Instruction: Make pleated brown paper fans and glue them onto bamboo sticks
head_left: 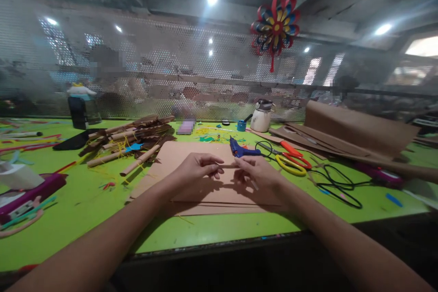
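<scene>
Both my hands are raised over a stack of brown paper sheets [198,196] near the table's front edge. My left hand [200,166] pinches one end of a thin brown strip [228,166], which looks like paper. At the strip's other end, the fingers of my right hand [256,171] are closed on it. A pale narrow end also shows below my right fingers; I cannot tell if it belongs to the same strip. Just beyond my right hand lies a blue hot glue gun [242,148] on the sheets' far edge.
Scissors with yellow and red handles [290,164] and a black cable [338,185] lie to the right. Rolled brown paper tubes [137,139] are heaped at left, near a purple power strip [34,196]. A white jug [262,116] and large brown sheets [356,127] stand behind.
</scene>
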The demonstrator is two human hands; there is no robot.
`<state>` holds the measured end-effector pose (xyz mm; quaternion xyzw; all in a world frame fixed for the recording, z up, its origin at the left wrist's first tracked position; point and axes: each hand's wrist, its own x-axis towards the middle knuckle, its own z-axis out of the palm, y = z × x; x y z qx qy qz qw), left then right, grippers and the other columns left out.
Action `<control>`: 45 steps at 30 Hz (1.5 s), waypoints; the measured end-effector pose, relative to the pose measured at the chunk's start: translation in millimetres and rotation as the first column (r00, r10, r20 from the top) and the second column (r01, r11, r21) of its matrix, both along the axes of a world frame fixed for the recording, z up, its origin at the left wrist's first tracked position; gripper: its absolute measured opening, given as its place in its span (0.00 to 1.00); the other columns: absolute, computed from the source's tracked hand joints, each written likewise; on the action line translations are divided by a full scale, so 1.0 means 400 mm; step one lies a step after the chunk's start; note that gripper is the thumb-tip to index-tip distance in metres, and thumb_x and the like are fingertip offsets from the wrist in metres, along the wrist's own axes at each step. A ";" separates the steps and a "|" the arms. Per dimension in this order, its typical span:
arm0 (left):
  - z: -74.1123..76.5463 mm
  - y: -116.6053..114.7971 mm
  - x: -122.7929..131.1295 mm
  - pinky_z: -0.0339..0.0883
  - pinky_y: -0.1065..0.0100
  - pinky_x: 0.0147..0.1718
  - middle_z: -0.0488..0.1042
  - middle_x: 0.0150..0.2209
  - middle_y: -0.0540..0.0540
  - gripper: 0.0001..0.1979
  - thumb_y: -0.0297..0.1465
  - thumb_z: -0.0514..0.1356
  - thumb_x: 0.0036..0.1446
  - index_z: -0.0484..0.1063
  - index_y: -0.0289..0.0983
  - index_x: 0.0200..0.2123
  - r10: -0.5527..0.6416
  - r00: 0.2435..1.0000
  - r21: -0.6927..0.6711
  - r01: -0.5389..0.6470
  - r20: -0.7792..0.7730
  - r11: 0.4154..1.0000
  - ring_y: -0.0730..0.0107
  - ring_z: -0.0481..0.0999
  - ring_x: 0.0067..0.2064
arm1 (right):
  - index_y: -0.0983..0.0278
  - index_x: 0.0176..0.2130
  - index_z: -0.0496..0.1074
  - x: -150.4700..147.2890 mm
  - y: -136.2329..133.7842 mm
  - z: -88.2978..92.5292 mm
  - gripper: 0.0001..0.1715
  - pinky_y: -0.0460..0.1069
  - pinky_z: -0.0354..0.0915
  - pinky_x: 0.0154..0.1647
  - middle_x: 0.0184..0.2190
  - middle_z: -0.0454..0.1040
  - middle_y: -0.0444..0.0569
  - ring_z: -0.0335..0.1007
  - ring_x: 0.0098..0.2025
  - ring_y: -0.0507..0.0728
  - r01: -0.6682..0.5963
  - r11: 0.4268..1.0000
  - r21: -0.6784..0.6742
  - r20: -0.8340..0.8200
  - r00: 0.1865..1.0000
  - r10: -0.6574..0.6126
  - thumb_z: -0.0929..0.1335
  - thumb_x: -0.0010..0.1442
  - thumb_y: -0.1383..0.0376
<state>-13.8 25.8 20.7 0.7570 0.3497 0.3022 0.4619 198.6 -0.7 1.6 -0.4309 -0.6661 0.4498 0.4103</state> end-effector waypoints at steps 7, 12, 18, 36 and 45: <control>0.001 -0.022 0.006 0.66 0.69 0.35 0.76 0.34 0.45 0.13 0.32 0.53 0.56 0.72 0.35 0.42 0.054 0.979 0.458 0.043 -0.195 0.888 0.71 0.73 0.34 | 0.66 0.28 0.72 -0.008 -0.001 -0.005 0.14 0.44 0.59 0.20 0.19 0.69 0.44 0.61 0.19 0.48 0.081 0.991 0.104 -0.032 0.996 -0.078 0.68 0.51 0.56; -0.001 -0.023 0.016 0.63 0.72 0.32 0.76 0.33 0.45 0.13 0.35 0.52 0.58 0.73 0.36 0.39 0.071 0.940 0.602 0.155 -0.334 0.783 0.72 0.72 0.32 | 0.65 0.30 0.73 -0.006 -0.010 -0.004 0.12 0.44 0.59 0.20 0.19 0.70 0.45 0.62 0.20 0.49 0.043 0.946 0.321 0.090 0.993 -0.076 0.66 0.54 0.59; -0.017 -0.009 0.012 0.62 0.72 0.29 0.73 0.28 0.45 0.12 0.31 0.50 0.59 0.72 0.34 0.37 0.164 0.938 0.802 0.159 -0.305 0.576 0.73 0.69 0.29 | 0.65 0.41 0.72 0.004 -0.018 0.006 0.17 0.47 0.66 0.29 0.29 0.74 0.48 0.68 0.28 0.52 -0.017 0.922 0.387 0.105 0.994 -0.026 0.68 0.52 0.59; -0.006 -0.041 0.022 0.61 0.70 0.29 0.69 0.30 0.45 0.11 0.31 0.49 0.60 0.68 0.34 0.40 0.183 0.918 0.863 0.243 -0.352 0.443 0.72 0.67 0.31 | 0.65 0.35 0.75 0.002 -0.034 0.016 0.09 0.43 0.62 0.25 0.24 0.74 0.46 0.67 0.24 0.49 -0.046 0.782 0.622 0.229 0.965 -0.125 0.67 0.54 0.65; -0.008 -0.046 0.020 0.59 0.73 0.26 0.68 0.26 0.47 0.10 0.30 0.50 0.60 0.69 0.34 0.38 0.250 0.920 0.918 0.208 -0.301 0.338 0.74 0.65 0.28 | 0.65 0.41 0.73 -0.004 -0.053 0.019 0.16 0.46 0.69 0.36 0.35 0.76 0.49 0.72 0.34 0.53 -0.079 0.860 0.505 0.072 0.996 0.049 0.70 0.50 0.64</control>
